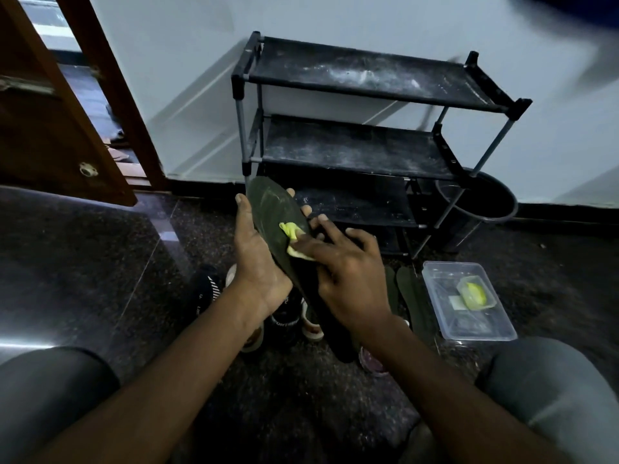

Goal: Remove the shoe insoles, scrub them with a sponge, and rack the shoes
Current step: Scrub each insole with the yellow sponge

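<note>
A dark green insole lies tilted across my left hand, which holds it from below with the thumb on its left edge. My right hand presses a small yellow sponge onto the middle of the insole with its fingers. Below my hands, dark shoes with pale soles stand on the floor. Two more green insoles lie flat to the right of them. The black three-shelf shoe rack stands against the wall behind, its shelves dusty and bare.
A clear plastic container holding a small tub with something yellow sits on the floor at right. A round black bin stands beside the rack. A brown wooden door hangs open at left. My knees frame the bottom corners.
</note>
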